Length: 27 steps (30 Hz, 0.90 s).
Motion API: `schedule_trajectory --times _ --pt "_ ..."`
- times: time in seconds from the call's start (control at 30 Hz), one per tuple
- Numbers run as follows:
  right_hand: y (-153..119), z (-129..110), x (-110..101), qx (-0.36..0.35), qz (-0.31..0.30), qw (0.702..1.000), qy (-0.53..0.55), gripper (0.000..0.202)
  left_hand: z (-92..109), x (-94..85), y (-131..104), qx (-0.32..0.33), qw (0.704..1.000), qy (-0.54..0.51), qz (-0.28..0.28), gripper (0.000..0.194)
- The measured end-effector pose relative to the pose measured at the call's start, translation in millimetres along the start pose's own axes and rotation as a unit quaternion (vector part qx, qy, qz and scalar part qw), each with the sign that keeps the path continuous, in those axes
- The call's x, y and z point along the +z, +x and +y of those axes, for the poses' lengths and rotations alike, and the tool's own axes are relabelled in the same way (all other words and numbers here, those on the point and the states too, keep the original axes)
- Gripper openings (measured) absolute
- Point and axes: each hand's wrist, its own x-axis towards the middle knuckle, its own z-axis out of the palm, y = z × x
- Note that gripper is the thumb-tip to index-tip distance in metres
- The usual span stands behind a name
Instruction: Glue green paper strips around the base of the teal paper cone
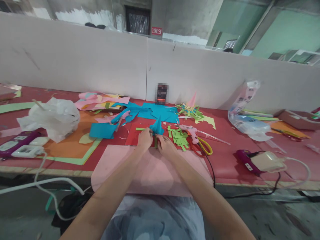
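A blue paper cone (157,126) with a wider base stands at the middle of the table, its point upward. My left hand (145,138) is closed at the cone's lower left edge, fingers pressed on its base. At the lower right of the cone, my right hand (163,145) has its fingers bent together around a small green strip (156,142) hanging below the base. Cut green paper strips (180,138) lie in a pile just right of my right hand. Beneath the cone is a red sheet (132,135).
A pink glue gun (192,132) and yellow-handled scissors (206,146) lie right of the strips. Behind are blue paper sheets (160,112) and a pink-tipped paper piece (192,103). Plastic bags, power strips with cables and paper scraps lie at both sides.
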Motion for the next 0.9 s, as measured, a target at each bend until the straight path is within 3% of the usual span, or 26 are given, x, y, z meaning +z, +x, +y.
schedule_trajectory --times 0.5,0.9 --pt "2.5 -3.5 0.7 -0.028 -0.034 0.994 -0.103 0.034 2.8 -1.5 -0.1 0.003 1.000 0.000 -0.003 0.019" --pt "3.6 -3.0 1.4 -0.034 -0.050 0.990 -0.125 0.035 4.0 -2.6 -0.2 0.004 1.000 0.012 -0.010 0.020"
